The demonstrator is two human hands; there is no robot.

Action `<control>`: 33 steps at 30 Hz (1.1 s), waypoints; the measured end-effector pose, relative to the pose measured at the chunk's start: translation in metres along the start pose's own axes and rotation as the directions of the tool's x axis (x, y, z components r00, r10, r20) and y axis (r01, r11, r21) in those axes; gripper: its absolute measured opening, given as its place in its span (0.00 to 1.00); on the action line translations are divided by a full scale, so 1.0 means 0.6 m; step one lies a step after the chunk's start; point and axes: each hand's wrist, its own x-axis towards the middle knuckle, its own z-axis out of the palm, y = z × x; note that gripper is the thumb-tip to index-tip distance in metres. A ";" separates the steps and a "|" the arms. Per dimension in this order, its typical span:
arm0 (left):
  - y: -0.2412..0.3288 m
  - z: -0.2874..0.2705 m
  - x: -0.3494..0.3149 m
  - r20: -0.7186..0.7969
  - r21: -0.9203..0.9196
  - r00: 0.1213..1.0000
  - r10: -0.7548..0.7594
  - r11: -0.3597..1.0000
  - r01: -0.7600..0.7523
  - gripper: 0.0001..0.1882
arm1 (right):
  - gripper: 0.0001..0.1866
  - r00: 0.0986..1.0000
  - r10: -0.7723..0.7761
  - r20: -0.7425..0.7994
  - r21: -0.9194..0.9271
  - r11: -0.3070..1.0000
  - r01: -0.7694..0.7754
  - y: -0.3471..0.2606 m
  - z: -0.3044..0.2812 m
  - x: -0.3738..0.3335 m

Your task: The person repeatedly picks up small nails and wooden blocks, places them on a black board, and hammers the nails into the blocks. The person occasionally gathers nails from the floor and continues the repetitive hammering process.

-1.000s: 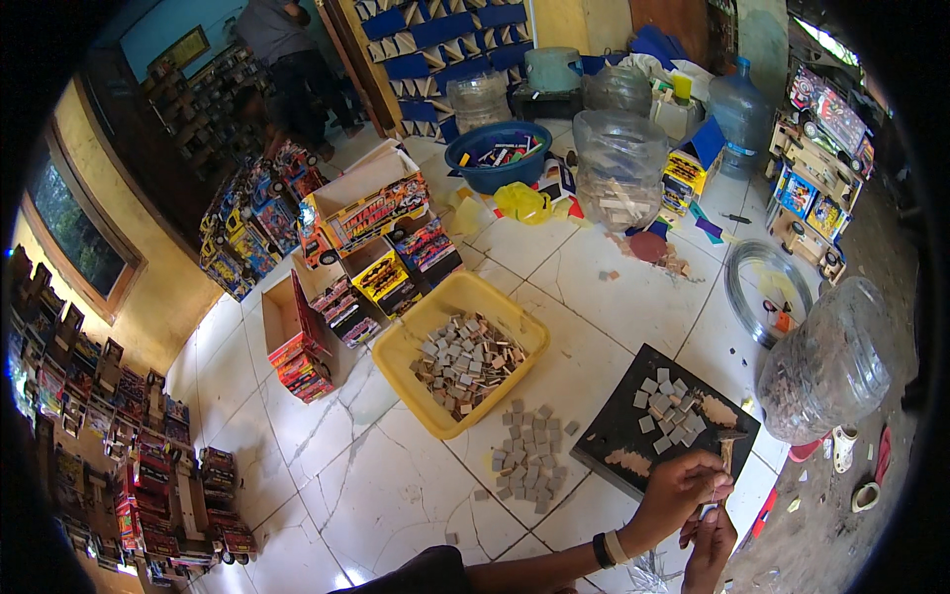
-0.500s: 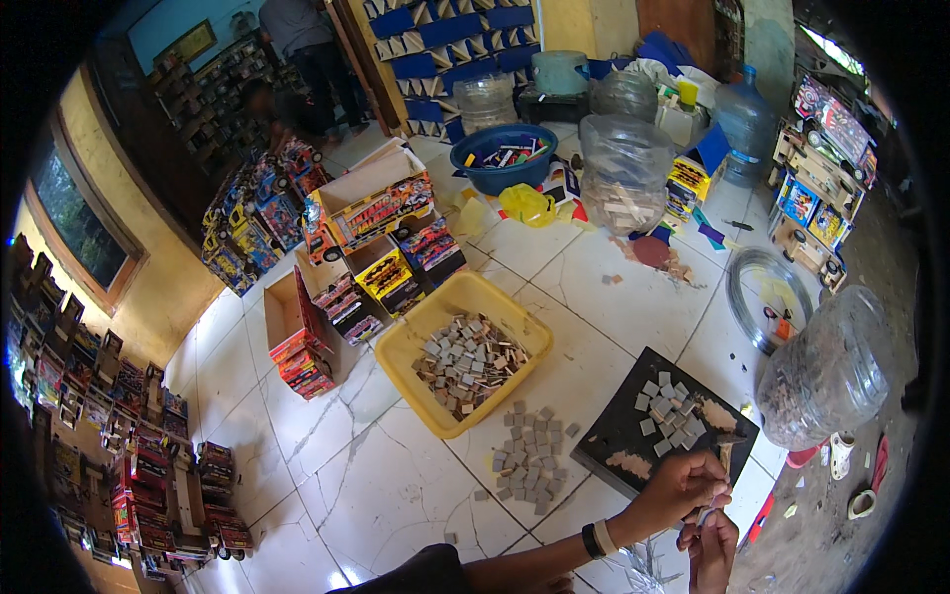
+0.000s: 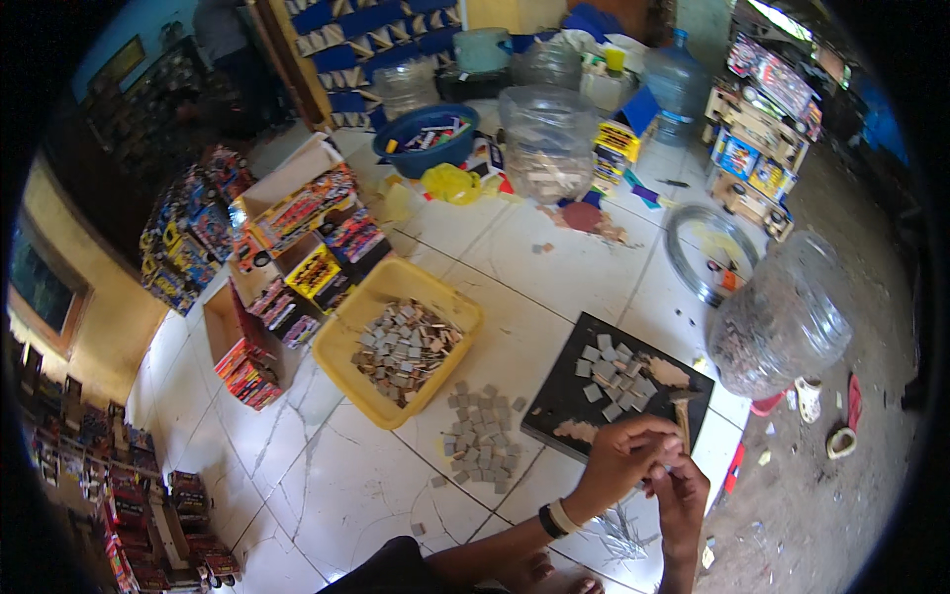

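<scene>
My left hand (image 3: 625, 453), with bands on its wrist, and my right hand (image 3: 683, 500) meet fingertip to fingertip at the near edge of a black board (image 3: 554, 408). Both are closed in a pinch; whatever is between the fingers is too small and covered to make out. Small grey square tiles (image 3: 618, 378) lie heaped on the board. Beside them are pale dust patches and a hammer (image 3: 683, 408), its wooden handle partly behind my fingers. Under my hands, a bundle of thin metal wires (image 3: 621, 537) rests on the floor.
Left of the board, more grey tiles (image 3: 483, 436) lie loose on the floor near a yellow basin (image 3: 332, 348) of tiles. Toy trucks (image 3: 297, 213) stand at left. A wire coil (image 3: 683, 262) and a large clear plastic container (image 3: 782, 322) are at right, a blue tub (image 3: 396, 158) at back.
The view has shifted, so the scene sits further left and a little higher. My hands stay together; a small greyish piece glimpsed between the fingers before is now hidden.
</scene>
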 end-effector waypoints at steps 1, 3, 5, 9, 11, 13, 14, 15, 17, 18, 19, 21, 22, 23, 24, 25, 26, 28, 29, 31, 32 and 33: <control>0.004 -0.003 0.000 0.003 0.037 0.999 0.035 0.999 -0.035 0.10 | 0.09 0.999 -0.034 -0.008 -0.020 0.999 0.034 0.001 0.001 0.001; 0.011 -0.008 0.001 -0.008 0.052 0.999 0.041 0.998 -0.041 0.11 | 0.07 0.999 -0.009 -0.033 -0.065 0.998 0.007 0.002 0.002 0.002; 0.017 -0.011 -0.002 -0.037 -0.007 0.999 0.000 1.000 0.000 0.11 | 0.07 1.000 -0.012 -0.025 -0.108 0.994 0.009 0.001 0.002 0.002; 0.029 -0.013 -0.005 -0.058 0.004 0.997 0.041 0.999 -0.041 0.08 | 0.07 1.000 -0.017 0.012 -0.177 0.984 0.019 -0.003 0.004 0.002; 0.040 -0.017 -0.003 -0.057 -0.056 0.998 0.023 0.998 -0.026 0.07 | 0.07 1.000 -0.009 -0.025 -0.175 0.985 0.005 -0.003 0.011 0.002; 0.052 -0.022 0.004 -0.073 -0.098 0.997 0.035 0.994 -0.043 0.07 | 0.08 0.999 -0.007 -0.043 -0.196 0.981 -0.002 -0.005 0.014 0.001; 0.058 -0.026 0.008 -0.088 -0.124 0.996 0.029 0.992 -0.040 0.06 | 0.08 0.998 0.020 -0.052 -0.181 0.983 -0.029 -0.006 0.016 0.000; 0.063 -0.029 0.010 -0.081 -0.114 0.996 0.040 0.992 -0.049 0.06 | 0.09 0.994 0.089 -0.069 -0.174 0.980 -0.100 -0.008 0.017 0.000; 0.072 -0.033 0.009 -0.103 -0.114 0.994 0.036 0.992 -0.048 0.06 | 0.10 0.997 0.000 -0.074 -0.279 0.960 -0.020 -0.012 0.018 0.001; 0.074 -0.033 0.009 -0.097 -0.089 0.995 0.030 0.995 -0.038 0.05 | 0.11 0.997 -0.009 -0.083 -0.337 0.941 -0.019 -0.014 0.019 0.002; 0.075 -0.033 0.009 -0.098 -0.079 0.995 0.021 0.996 -0.029 0.04 | 0.11 0.996 -0.032 -0.082 -0.417 0.909 -0.005 -0.014 0.020 0.004; 0.075 -0.032 0.008 -0.105 -0.069 0.994 0.003 0.998 -0.010 0.04 | 0.13 0.994 -0.079 -0.076 -0.560 0.828 0.023 -0.013 0.022 0.007; 0.074 -0.031 0.008 -0.111 -0.070 0.994 -0.007 0.998 -0.001 0.04 | 0.11 0.992 -0.089 -0.086 -0.601 0.799 0.019 -0.010 0.025 0.009; 0.073 -0.031 0.008 -0.123 -0.076 0.992 -0.019 0.997 0.010 0.04 | 0.10 0.988 -0.127 -0.089 -0.632 0.773 0.043 -0.006 0.027 0.012; 0.071 -0.030 0.007 -0.112 -0.072 0.994 -0.018 0.997 0.010 0.03 | 0.09 0.982 -0.166 -0.089 -0.663 0.746 0.066 0.000 0.030 0.014; 0.070 -0.031 0.007 -0.107 -0.073 0.994 -0.021 0.997 0.013 0.03 | 0.09 0.981 -0.169 -0.091 -0.680 0.730 0.063 0.005 0.032 0.016; 0.069 -0.032 0.006 -0.107 -0.085 0.994 -0.024 0.996 0.015 0.03 | 0.08 0.980 -0.174 -0.093 -0.697 0.715 0.060 0.010 0.033 0.017; 0.065 -0.033 0.006 -0.117 -0.063 0.993 -0.020 0.998 0.013 0.03 | 0.08 0.978 -0.191 -0.084 -0.722 0.688 0.073 0.020 0.034 0.019; 0.063 -0.034 0.006 -0.130 -0.068 0.991 -0.022 0.998 0.013 0.03 | 0.08 0.976 -0.205 -0.074 -0.729 0.678 0.087 0.024 0.034 0.020; 0.059 -0.035 0.005 -0.131 -0.057 0.991 0.017 0.998 -0.024 0.05 | 0.08 0.973 -0.220 -0.063 -0.750 0.654 0.100 0.029 0.034 0.020; 0.057 -0.036 0.005 -0.143 -0.063 0.989 0.032 0.997 -0.042 0.06 | 0.08 0.973 -0.222 -0.063 -0.763 0.639 0.097 0.030 0.034 0.020; 0.055 -0.036 0.006 -0.138 -0.053 0.989 0.051 0.997 -0.059 0.06 | 0.08 0.972 -0.225 -0.062 -0.775 0.625 0.095 0.031 0.035 0.020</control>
